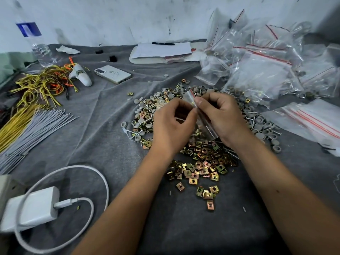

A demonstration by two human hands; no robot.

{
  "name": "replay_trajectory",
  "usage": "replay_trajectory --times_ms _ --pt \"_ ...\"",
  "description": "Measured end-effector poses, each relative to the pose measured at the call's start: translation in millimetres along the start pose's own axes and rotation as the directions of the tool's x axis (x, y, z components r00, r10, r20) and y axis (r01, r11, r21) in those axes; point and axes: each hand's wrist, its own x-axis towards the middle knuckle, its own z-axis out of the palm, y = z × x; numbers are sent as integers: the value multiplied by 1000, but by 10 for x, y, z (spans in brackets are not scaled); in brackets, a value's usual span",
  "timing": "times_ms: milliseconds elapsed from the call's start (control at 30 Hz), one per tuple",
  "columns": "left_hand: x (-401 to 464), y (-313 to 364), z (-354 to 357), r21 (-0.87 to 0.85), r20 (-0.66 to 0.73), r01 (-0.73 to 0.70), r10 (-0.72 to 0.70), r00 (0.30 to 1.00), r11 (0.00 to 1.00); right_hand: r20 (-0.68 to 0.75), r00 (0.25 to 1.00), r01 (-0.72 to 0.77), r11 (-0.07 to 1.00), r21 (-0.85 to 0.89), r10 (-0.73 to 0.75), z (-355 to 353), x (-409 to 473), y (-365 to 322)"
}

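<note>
Both my hands hold a small clear zip bag (204,124) with a red seal strip above a heap of hardware in the middle of the grey cloth. My left hand (171,124) pinches the bag's top edge with curled fingers. My right hand (222,116) pinches the same edge from the right, thumb near the red strip. Under the hands lies a pile of brass-coloured square clip nuts (202,168), mixed farther back with grey round caps (261,124) and several nails. What the bag holds is hard to make out.
Filled zip bags (266,69) are heaped at the back right, flat empty bags (312,122) at the right. Left: grey cable ties (36,129), yellow wires (42,85), a white charger with cable (35,207). Behind: a phone (113,74), a water bottle (38,46), papers with a pen (161,49).
</note>
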Motion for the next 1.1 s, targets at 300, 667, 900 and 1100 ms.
replay_trajectory --times_ms 300,667,900,1100 --pt "16 -6 -77 -5 159 53 -52 986 999 23 998 -59 997 42 58 -23 5 38" --pt "58 0 -89 -129 236 209 -175 956 969 13 996 -84 994 71 84 -64 26 82" --pt "76 -43 -101 -225 171 303 -268 948 926 -8 999 -40 997 -61 40 -58 10 96" --pt "63 -46 -97 -366 153 343 -307 939 865 111 990 111 955 -274 -83 -48 -9 70"
